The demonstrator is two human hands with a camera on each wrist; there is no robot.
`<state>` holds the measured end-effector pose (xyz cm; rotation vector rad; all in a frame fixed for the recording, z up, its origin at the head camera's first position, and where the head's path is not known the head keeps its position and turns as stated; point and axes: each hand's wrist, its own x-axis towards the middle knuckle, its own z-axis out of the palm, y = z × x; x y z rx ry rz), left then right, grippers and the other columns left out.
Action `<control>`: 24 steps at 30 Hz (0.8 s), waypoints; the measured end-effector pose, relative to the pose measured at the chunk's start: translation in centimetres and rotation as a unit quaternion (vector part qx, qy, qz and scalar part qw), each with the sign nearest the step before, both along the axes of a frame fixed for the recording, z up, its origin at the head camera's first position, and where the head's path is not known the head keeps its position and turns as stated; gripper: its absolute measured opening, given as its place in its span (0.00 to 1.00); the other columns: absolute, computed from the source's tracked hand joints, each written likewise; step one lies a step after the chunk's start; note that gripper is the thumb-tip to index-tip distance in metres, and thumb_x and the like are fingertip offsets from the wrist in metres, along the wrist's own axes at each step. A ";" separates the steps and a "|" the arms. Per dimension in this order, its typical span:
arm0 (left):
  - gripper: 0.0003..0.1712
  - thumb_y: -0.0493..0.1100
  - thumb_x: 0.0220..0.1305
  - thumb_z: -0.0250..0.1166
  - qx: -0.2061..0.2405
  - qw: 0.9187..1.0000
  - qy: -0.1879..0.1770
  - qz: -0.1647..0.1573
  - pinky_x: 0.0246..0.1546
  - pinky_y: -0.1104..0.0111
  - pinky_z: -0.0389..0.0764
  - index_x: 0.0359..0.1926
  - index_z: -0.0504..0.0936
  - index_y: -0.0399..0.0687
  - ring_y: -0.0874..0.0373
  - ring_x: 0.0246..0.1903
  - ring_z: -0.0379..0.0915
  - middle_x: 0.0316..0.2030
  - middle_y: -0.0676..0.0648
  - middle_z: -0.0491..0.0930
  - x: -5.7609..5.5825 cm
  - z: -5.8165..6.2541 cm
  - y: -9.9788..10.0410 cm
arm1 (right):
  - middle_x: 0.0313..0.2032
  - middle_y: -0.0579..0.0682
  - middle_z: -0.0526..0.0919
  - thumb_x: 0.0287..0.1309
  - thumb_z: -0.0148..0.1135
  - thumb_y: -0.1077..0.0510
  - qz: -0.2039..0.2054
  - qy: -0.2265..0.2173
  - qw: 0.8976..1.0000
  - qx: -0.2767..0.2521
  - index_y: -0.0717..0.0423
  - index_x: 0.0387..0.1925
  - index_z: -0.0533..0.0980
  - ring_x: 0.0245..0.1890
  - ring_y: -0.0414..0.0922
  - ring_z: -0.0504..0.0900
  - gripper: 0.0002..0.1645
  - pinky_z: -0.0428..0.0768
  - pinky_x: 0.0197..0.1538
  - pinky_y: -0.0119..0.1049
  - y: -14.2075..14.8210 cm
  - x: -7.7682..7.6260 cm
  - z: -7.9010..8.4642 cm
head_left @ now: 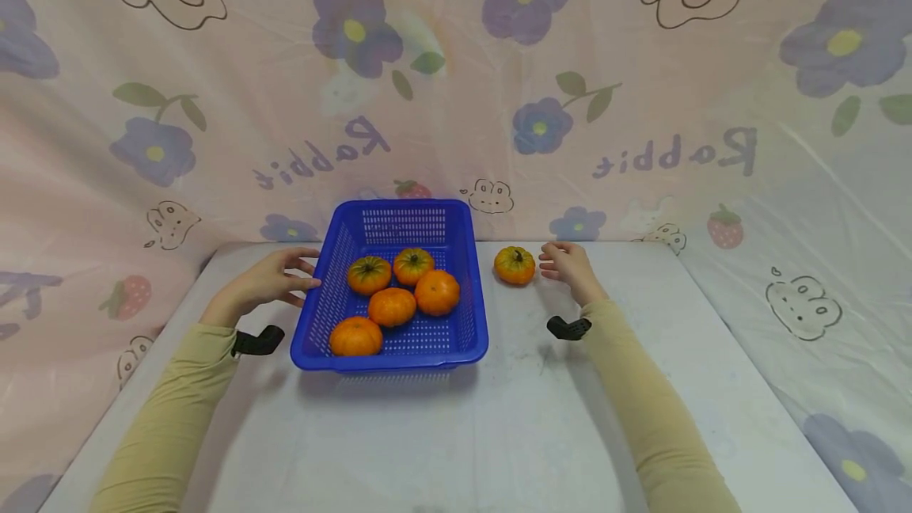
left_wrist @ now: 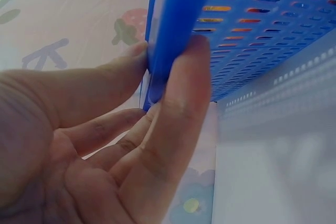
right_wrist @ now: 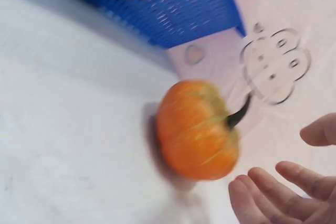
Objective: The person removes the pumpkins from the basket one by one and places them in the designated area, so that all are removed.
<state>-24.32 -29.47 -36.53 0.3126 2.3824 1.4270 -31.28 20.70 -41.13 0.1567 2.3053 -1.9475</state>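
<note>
A blue plastic basket [head_left: 479, 315] with slotted walls stands left of centre on the table, with several small orange pumpkins [head_left: 392, 307] in it. At its left rim, my left hand [head_left: 269, 279] pinches the edge. The left wrist view shows the thumb [left_wrist: 137, 51] on one side of the rim and a finger [left_wrist: 184, 93] under it. One more pumpkin [head_left: 514, 266], orange with a greenish top and dark stem, sits on the table right of the basket. Just right of it, my right hand [head_left: 568, 267] hovers with spread, relaxed fingers, apart from the pumpkin and holding nothing.
The white table [head_left: 427, 450] ends at a fabric backdrop [head_left: 442, 117] with flowers and rabbits, which rises behind and along both sides. Black wrist cameras are strapped on at the left cuff [head_left: 258, 340] and the right cuff [head_left: 568, 328].
</note>
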 end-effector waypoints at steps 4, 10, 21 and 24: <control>0.39 0.36 0.66 0.61 0.000 1.000 -0.001 0.001 0.38 0.56 0.83 0.71 0.50 0.30 0.47 0.39 0.77 0.54 0.26 0.64 -0.1 0.0 0.0 | 0.59 0.70 0.68 0.71 0.48 0.53 0.025 0.014 0.999 -0.013 0.70 0.67 0.57 0.59 0.64 0.69 0.32 0.73 0.58 0.47 0.0 0.1 1.6; 0.39 0.36 0.66 0.61 0.003 1.000 -0.001 -0.003 0.37 0.56 0.83 0.70 0.50 0.30 0.47 0.39 0.77 0.54 0.26 0.64 -0.1 0.0 0.1 | 0.61 0.67 0.67 0.73 0.46 0.50 0.068 0.034 0.997 -0.029 0.67 0.68 0.57 0.61 0.62 0.68 0.32 0.71 0.61 0.47 0.3 0.3 3.6; 0.40 0.36 0.66 0.61 0.005 1.000 0.000 -0.003 0.37 0.56 0.83 0.70 0.49 0.29 0.47 0.39 0.78 0.53 0.26 0.65 0.1 0.2 0.2 | 0.59 0.68 0.69 0.71 0.49 0.48 0.111 0.063 0.990 -0.063 0.66 0.67 0.60 0.58 0.60 0.72 0.33 0.69 0.62 0.50 -1.5 1.4 6.1; 0.40 0.36 0.67 0.61 0.003 1.000 0.001 -0.003 0.37 0.56 0.83 0.70 0.49 0.29 0.47 0.39 0.78 0.53 0.26 0.65 0.1 0.2 0.2 | 0.59 0.69 0.69 0.70 0.50 0.48 0.139 0.083 0.984 -0.074 0.65 0.66 0.61 0.57 0.59 0.73 0.32 0.69 0.61 0.50 -2.5 1.7 6.6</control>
